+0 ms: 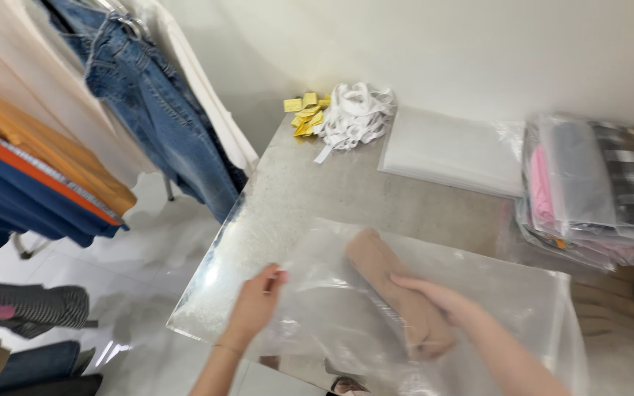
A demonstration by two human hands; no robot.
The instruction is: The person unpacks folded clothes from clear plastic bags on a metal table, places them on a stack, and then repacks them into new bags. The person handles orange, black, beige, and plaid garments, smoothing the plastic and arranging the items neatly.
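A large clear plastic bag [478, 286] lies on the grey table [310, 183] in front of me. Inside it sits a rolled tan garment [394, 286]. My left hand [254, 304] pinches the bag's left edge between thumb and fingers. My right hand [434, 297] reaches into the bag and rests on the tan garment, fingers around its near side.
A stack of bagged folded clothes [596, 191] sits at the right. Flat empty clear bags [453, 150] lie behind, with a heap of white strips [354, 114] and yellow tags [306, 114]. Jeans [155, 103] and other clothes hang on a rack at left.
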